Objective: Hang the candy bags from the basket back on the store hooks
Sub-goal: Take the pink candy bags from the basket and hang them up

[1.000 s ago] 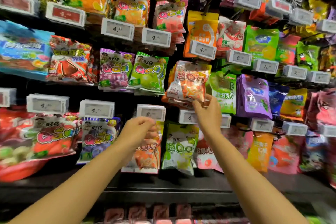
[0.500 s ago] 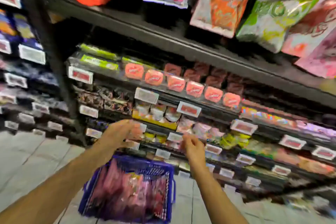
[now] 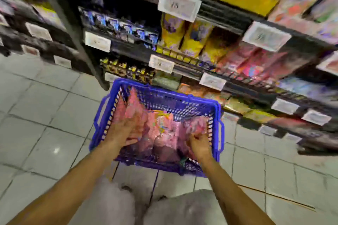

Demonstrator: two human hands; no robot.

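A blue plastic basket (image 3: 164, 99) stands on the tiled floor in front of the shelves, filled with several pink candy bags (image 3: 164, 129). Both my hands are down inside it. My left hand (image 3: 122, 129) lies with spread fingers on the bags at the basket's left side. My right hand (image 3: 199, 142) rests on the bags near the right wall, fingers curled. The picture is blurred, so a firm hold on any bag cannot be made out. The hooks are out of view.
Low store shelves (image 3: 228, 76) with price tags and packed sweets run behind and to the right of the basket. A dark shelf upright (image 3: 80, 42) stands at the left. Grey floor tiles (image 3: 45, 124) spread to the left. My knees (image 3: 164, 206) show at the bottom.
My view dropped from the hanging bags on the hooks to the floor. Both hands came down from the display into the basket and now touch the pink bags.
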